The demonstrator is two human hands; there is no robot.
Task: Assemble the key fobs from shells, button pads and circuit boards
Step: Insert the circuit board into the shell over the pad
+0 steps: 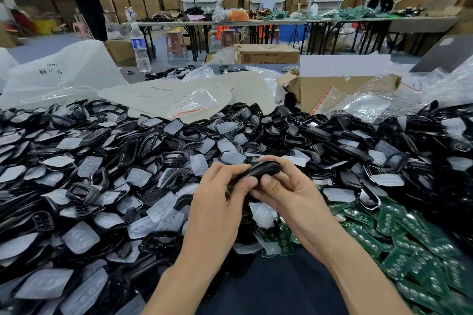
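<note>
A black key fob shell (263, 169) is held above the table between both hands. My left hand (220, 197) pinches its left end with thumb and fingers. My right hand (286, 192) grips its right end, fingers curled over the top and thumb below. Whether a pad or board sits inside the shell is hidden by my fingers. Black shells (107, 186) and translucent button pads (163, 208) cover the table in a heap. Green circuit boards (409, 238) lie piled at the lower right.
A cardboard sheet (163, 94) and clear plastic bags (371, 105) lie behind the heap, beside an open carton (320, 89). A water bottle (139, 46) stands at the back left. Further tables, stacked boxes and people fill the room beyond.
</note>
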